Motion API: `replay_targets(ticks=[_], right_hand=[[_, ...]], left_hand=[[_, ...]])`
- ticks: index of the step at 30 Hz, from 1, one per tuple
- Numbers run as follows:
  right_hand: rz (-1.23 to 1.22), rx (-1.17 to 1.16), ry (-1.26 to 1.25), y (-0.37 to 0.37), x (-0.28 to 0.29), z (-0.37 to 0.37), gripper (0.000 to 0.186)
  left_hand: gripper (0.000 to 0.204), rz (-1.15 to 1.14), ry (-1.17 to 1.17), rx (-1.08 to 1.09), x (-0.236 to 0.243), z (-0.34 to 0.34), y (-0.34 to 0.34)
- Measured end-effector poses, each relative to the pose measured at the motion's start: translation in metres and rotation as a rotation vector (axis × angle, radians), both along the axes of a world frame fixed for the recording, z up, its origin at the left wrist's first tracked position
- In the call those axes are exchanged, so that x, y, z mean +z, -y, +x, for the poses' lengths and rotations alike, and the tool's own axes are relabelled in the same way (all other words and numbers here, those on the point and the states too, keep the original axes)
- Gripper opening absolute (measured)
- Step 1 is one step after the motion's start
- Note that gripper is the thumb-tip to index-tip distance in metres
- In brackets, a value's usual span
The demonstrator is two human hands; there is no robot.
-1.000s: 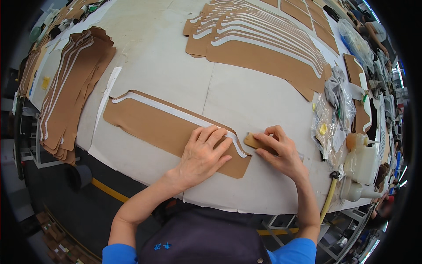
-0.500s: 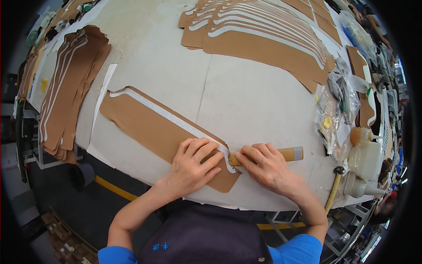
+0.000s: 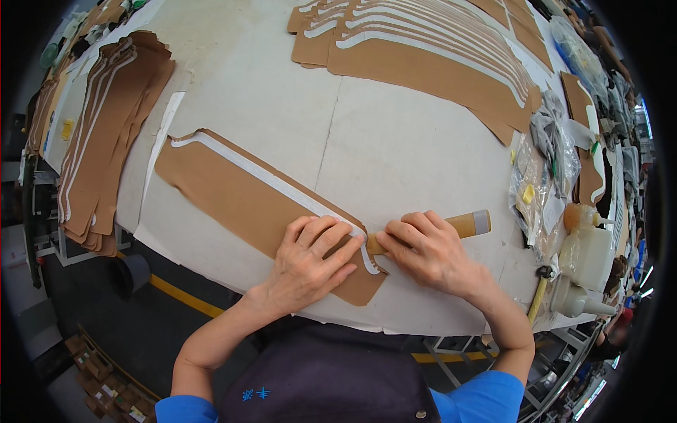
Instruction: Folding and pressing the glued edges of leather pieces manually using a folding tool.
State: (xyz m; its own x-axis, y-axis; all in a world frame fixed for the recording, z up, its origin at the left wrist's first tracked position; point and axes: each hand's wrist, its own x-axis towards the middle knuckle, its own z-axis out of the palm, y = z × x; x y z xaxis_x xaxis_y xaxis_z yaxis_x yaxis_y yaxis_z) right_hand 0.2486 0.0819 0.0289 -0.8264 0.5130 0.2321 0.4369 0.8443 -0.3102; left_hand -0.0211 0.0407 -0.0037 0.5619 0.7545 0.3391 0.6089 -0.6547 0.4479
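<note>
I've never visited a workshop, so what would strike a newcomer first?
Probably the hands, lower centre: the left hand lies on a brown, white-striped piece, while the right hand grips a tan stick beside its right end. Next, the fanned brown pieces across the table's far side.

The panel (image 3: 224, 187) is brown with a white strip (image 3: 268, 177). The tool (image 3: 462, 225) is tan, and its end (image 3: 482, 222) is grey. The far pile (image 3: 423, 65) is brown with white stripes. The table (image 3: 247, 84) is off-white, the sleeves (image 3: 486, 396) blue, the apron (image 3: 331, 374) dark purple.
</note>
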Motion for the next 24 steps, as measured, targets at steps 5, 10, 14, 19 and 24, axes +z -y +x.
replay_targets(ticks=[5, 10, 14, 19, 24], right_hand=[[0.021, 0.029, -0.001, 0.001, 0.0, 0.001, 0.042], [0.011, 0.048, -0.031, -0.005, -0.002, 0.0, 0.042], [0.011, 0.08, -0.041, -0.013, -0.002, 0.0, 0.041], [0.008, 0.12, -0.036, -0.021, -0.001, -0.002, 0.037], [0.009, 0.17, -0.042, -0.03, -0.004, -0.003, 0.036]], left_hand=[[0.054, -0.003, 0.005, -0.007, -0.002, 0.0, 0.002], [0.053, -0.005, 0.001, 0.006, -0.001, 0.0, 0.004], [0.053, -0.017, 0.004, 0.015, -0.001, 0.001, 0.006], [0.052, -0.012, -0.03, 0.032, 0.002, 0.002, 0.009], [0.054, -0.019, -0.039, 0.072, 0.0, 0.002, 0.012]])
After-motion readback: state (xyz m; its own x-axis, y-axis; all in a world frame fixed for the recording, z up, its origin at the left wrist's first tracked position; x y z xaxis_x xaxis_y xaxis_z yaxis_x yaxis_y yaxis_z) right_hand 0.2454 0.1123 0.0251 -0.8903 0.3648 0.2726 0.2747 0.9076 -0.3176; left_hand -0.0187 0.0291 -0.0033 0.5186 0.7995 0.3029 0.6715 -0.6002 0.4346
